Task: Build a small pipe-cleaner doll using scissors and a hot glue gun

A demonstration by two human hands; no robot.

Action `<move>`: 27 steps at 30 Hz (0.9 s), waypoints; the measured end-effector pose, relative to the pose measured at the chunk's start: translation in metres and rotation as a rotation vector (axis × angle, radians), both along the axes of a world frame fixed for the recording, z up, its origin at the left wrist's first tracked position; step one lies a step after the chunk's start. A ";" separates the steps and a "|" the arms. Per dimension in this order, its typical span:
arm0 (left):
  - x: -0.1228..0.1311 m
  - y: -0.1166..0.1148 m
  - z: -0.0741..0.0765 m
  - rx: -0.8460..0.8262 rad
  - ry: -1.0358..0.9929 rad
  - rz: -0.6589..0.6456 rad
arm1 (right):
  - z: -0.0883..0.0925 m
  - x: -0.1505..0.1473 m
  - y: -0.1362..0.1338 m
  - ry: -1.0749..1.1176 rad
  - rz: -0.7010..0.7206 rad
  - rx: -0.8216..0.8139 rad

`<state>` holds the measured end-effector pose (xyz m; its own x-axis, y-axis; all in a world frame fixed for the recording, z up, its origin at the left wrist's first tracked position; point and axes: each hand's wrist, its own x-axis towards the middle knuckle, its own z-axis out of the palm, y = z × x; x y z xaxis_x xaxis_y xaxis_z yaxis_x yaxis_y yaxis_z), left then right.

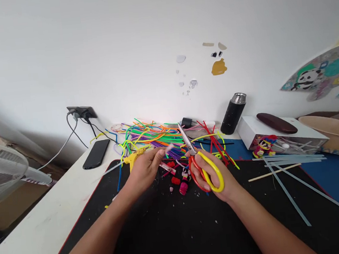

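My left hand (148, 167) is closed, with thumb and forefinger pinching a small pale pink fuzzy piece (169, 147), perhaps a bit of pipe cleaner. In my right hand (215, 174) is a pair of scissors (212, 173) with one red and one yellow handle loop, blades pointing up and away. The blades stand to the right of the pale piece, apart from it. Beneath and between the hands, on a black mat (168, 232), lie red pieces (175, 181) and a small pink figure (183, 188). Behind my left hand is a yellow glue gun (133, 158), partly hidden.
Colourful pipe cleaners (158, 136) are heaped along the wall. A black phone (96, 154) lies left; a black flask (233, 114) stands back right. Glue sticks (288, 195), a wooden stick (274, 172), a small figure (264, 146), a white box (245, 131) and a basin (333, 130) are right.
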<state>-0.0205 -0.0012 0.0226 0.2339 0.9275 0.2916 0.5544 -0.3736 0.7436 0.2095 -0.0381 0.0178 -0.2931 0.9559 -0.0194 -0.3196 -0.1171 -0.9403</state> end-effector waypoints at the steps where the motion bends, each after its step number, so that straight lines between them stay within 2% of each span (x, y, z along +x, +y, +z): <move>1: 0.001 -0.001 -0.003 -0.015 -0.009 0.002 | -0.005 0.000 -0.001 0.024 0.007 -0.003; 5: 0.006 -0.003 -0.018 -0.035 -0.079 0.004 | -0.022 0.006 -0.008 0.048 0.102 -0.036; 8: 0.008 -0.003 -0.022 -0.074 -0.173 -0.001 | -0.027 0.011 -0.011 0.069 0.123 -0.076; 11: 0.008 -0.002 -0.019 -0.053 -0.226 0.045 | -0.025 0.012 -0.012 0.024 0.135 -0.117; 15: 0.007 -0.006 -0.009 0.117 -0.156 0.149 | -0.022 0.008 -0.015 -0.030 0.144 -0.145; 20: 0.007 -0.015 -0.003 0.179 -0.077 0.126 | -0.023 0.000 -0.022 -0.043 0.212 -0.156; 27: 0.004 -0.017 -0.005 0.217 -0.012 0.157 | -0.026 -0.003 -0.026 0.042 0.225 -0.171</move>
